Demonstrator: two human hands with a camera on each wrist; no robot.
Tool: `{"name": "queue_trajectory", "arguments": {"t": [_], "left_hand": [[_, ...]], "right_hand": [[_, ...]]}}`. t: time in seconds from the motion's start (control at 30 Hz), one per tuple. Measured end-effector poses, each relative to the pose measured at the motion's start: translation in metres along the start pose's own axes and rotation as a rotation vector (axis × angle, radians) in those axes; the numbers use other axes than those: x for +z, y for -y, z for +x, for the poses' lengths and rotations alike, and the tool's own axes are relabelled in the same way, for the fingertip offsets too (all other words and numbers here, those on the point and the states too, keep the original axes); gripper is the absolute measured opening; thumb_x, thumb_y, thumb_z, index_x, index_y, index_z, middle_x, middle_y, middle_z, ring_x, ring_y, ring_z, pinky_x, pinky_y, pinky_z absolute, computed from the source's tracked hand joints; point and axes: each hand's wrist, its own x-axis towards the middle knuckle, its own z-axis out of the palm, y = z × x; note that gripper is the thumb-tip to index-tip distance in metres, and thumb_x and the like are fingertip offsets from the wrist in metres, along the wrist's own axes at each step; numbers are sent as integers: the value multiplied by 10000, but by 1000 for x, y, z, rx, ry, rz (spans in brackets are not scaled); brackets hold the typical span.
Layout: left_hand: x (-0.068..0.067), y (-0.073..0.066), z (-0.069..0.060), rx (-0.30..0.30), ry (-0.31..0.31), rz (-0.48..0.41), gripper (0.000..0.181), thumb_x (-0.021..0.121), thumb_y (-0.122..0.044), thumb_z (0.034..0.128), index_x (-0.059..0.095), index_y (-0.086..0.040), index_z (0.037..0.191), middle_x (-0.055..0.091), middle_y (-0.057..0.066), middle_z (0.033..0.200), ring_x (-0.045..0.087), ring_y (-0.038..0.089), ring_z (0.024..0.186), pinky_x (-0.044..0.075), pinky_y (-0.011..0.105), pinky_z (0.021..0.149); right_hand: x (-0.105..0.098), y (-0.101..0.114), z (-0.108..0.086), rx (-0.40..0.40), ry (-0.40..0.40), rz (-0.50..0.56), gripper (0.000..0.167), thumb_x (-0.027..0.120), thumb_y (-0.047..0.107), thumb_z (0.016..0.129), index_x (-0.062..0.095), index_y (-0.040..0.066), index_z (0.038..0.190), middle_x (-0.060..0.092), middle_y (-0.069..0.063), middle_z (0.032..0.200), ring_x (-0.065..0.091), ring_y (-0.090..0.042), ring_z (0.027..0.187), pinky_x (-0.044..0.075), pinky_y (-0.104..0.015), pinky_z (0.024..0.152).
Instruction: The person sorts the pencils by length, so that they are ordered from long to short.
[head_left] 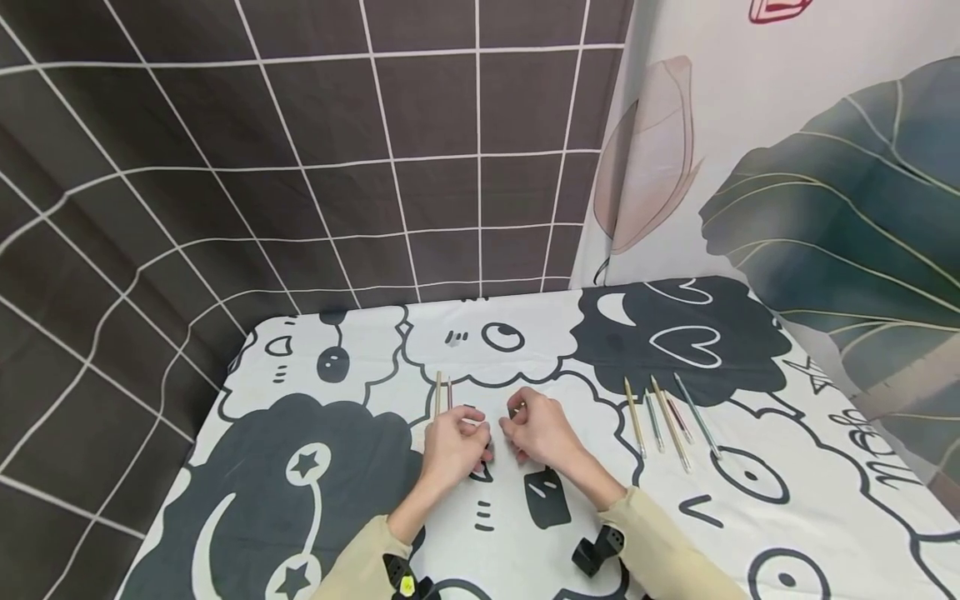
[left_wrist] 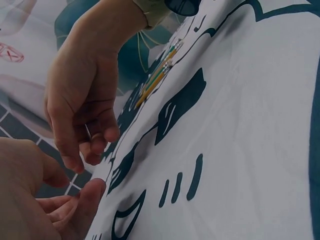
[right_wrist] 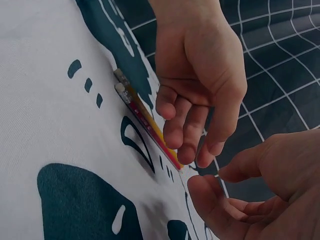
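My left hand hovers over the middle of the patterned cloth, fingers loosely bent, and no held thing shows in it. Across a small gap, my right hand faces it with relaxed, bent fingers. Its thumb and forefinger are close together in the right wrist view; nothing clear shows between them. Just beyond the left hand lie a yellow pencil and a red pencil, side by side, their near ends hidden by that hand in the head view. The right wrist view shows erasers on the red pencil and yellow pencil.
Several pencils, yellow, green and red, lie spread on the cloth to the right. A dark gridded curtain hangs behind and at the left. A leaf-print curtain hangs at the right.
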Motion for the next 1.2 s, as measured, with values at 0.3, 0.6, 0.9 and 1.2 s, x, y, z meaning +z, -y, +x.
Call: {"name": "queue_trajectory", "arguments": {"t": [0.3, 0.6, 0.9, 1.2], "left_hand": [[11, 0, 1, 34, 7, 13, 160, 635, -14, 876, 669, 67, 1010, 691, 92, 636, 618, 157, 410, 499, 274, 400], [26, -3, 4, -5, 15, -66, 167, 646, -12, 869, 665, 70, 1014, 700, 119, 667, 643, 205, 435, 509, 306, 390], [38, -8, 5, -30, 18, -103, 171, 665, -41, 884, 672, 43, 1033, 702, 96, 673, 626, 188, 413, 479, 273, 372], [48, -12, 5, -45, 23, -123, 139, 669, -37, 878, 672, 21, 1004, 691, 89, 650, 600, 151, 399, 456, 237, 371]], "right_hand": [[-8, -1, -1, 3, -9, 14, 194, 680, 3, 883, 602, -70, 1045, 650, -23, 644, 629, -191, 445, 461, -284, 409], [-22, -5, -3, 28, -22, 19, 228, 679, 9, 882, 597, -75, 1077, 657, -38, 662, 634, -185, 456, 463, -278, 443], [-33, -12, -4, 80, -40, 53, 257, 683, 7, 883, 582, -90, 1099, 650, -50, 681, 649, -208, 481, 526, -298, 465], [-46, -21, -8, 101, -68, 24, 252, 685, 3, 873, 593, -85, 1091, 676, -72, 707, 663, -202, 495, 533, -303, 476]]}}
